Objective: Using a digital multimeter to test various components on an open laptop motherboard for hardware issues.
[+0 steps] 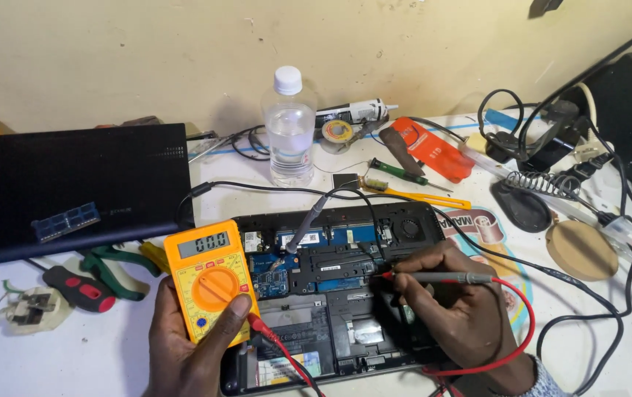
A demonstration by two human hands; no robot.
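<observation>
Left hand (187, 345) gripping yellow-orange digital multimeter (209, 279), fingers clamped around its body, at 9 o'clock of opened black laptop chassis (338, 287) on tabletop. Right hand (455, 309) pinching red-leaded probe (441, 278), tip touching board. Likely best: keeping tip steady, display facing up.

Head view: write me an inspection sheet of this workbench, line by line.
Surface: white table, crowded, with blue tape marks.
Job's things: opened laptop, boards exposed; yellow multimeter with lit display; red probe, tip on the laptop's insides; black probe resting on the board.
Clutter: clear water bottle, closed black laptop with a memory module on it, green-handled pliers, screwdrivers, soldering-iron stand, solder reel.
Grips: left hand holds the multimeter; right hand pinches the red probe.
Cables: red lead loops round the right wrist; black leads cross the table.
Surroundings: cream wall.
</observation>
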